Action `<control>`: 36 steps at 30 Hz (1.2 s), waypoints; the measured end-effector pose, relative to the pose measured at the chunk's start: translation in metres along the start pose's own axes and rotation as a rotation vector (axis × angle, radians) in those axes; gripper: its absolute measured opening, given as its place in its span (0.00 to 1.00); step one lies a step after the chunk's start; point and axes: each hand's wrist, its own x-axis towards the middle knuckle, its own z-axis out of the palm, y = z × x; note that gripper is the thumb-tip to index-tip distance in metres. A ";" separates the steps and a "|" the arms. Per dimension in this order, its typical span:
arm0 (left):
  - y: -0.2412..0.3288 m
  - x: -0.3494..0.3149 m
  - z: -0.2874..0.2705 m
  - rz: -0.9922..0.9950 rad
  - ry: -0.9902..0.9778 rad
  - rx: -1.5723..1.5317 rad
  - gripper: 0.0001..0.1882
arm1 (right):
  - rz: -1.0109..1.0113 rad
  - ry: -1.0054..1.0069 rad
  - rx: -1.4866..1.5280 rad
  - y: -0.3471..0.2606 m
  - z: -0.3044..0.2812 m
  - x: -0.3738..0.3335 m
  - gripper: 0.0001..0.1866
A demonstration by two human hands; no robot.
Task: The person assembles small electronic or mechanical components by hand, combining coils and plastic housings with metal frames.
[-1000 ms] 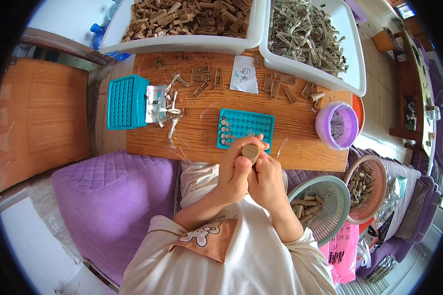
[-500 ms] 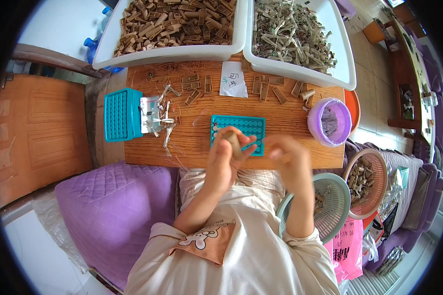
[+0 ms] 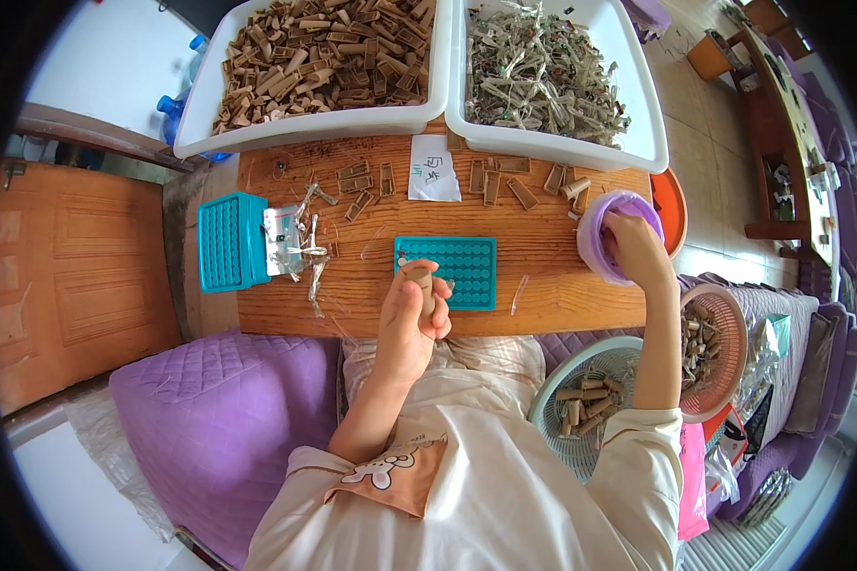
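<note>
Fig., L→R: L hand [image 3: 405, 326], grip closed round tan tube [image 3: 423, 285], tube part-hidden by fingers | teal tray [image 3: 471, 274] on bench [image 3: 567, 300], near-L corner covered by L hand | purple tub [image 3: 589, 246], R hand [image 3: 635, 246] inside, fingertips hidden, grip can't tell | pink basket [image 3: 735, 347], L rim part-obsc. by R forearm

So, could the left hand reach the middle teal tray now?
Probably yes: the left hand looks close to the middle teal tray, with nothing seen between, though it holds a brown tube.
</note>
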 end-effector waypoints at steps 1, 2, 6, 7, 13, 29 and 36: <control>0.002 -0.001 0.000 0.002 0.003 0.002 0.18 | -0.003 0.000 0.003 -0.001 -0.003 -0.001 0.13; 0.004 -0.003 0.000 -0.017 -0.015 0.065 0.18 | -0.042 0.066 0.062 -0.001 -0.006 -0.003 0.12; 0.007 -0.006 -0.003 -0.111 -0.090 -0.081 0.17 | 0.055 0.148 0.312 -0.020 -0.026 -0.010 0.11; 0.006 -0.006 0.000 -0.112 -0.089 -0.080 0.17 | 0.055 0.148 0.313 -0.021 -0.026 -0.013 0.11; 0.003 -0.007 0.019 -0.291 -0.117 -0.529 0.14 | 0.272 0.286 0.725 -0.050 -0.024 -0.028 0.07; 0.018 -0.017 0.026 -0.462 -0.070 -0.644 0.22 | 0.086 0.093 1.172 -0.165 0.021 -0.021 0.03; 0.009 -0.020 0.019 -0.391 -0.073 -0.366 0.22 | -0.041 0.242 1.041 -0.164 0.027 -0.021 0.04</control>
